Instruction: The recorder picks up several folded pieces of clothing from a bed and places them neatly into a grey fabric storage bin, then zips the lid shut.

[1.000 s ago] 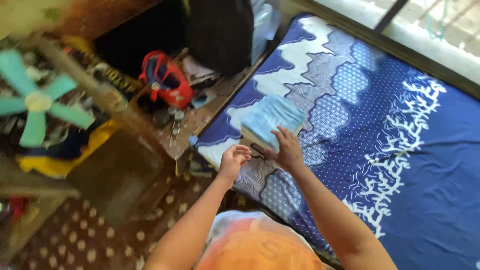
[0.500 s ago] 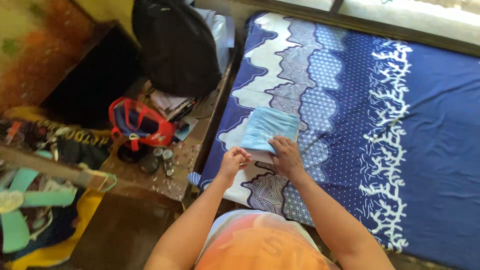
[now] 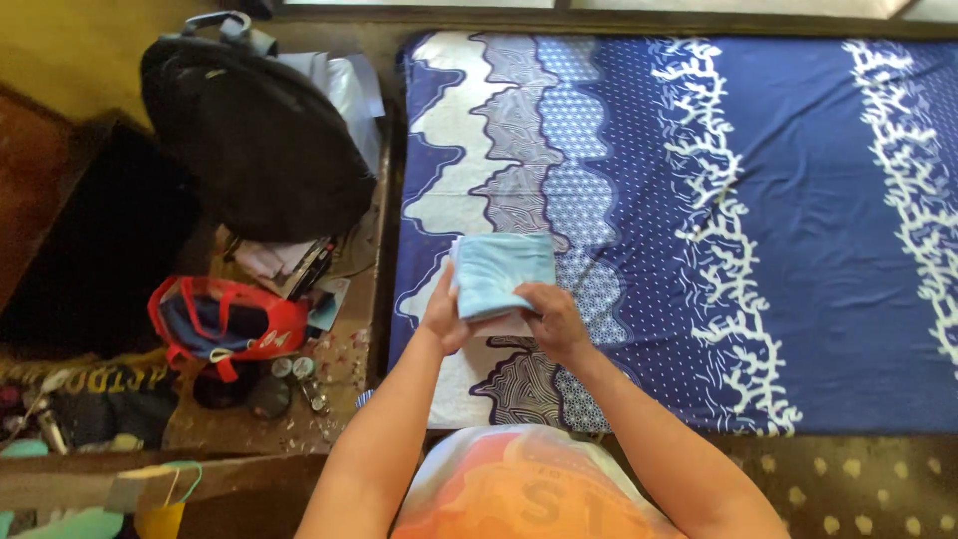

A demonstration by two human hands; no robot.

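folded cloth (image 3: 502,271): plain light blue | bedsheet (image 3: 798,230): deep blue, white coral-like bands, dotted and wavy white-grey panels (left part) | backpack (image 3: 259,130): black, upper left | bag (image 3: 225,324): red with navy, lower left | shirt (image 3: 519,489): orange and white, bottom centre
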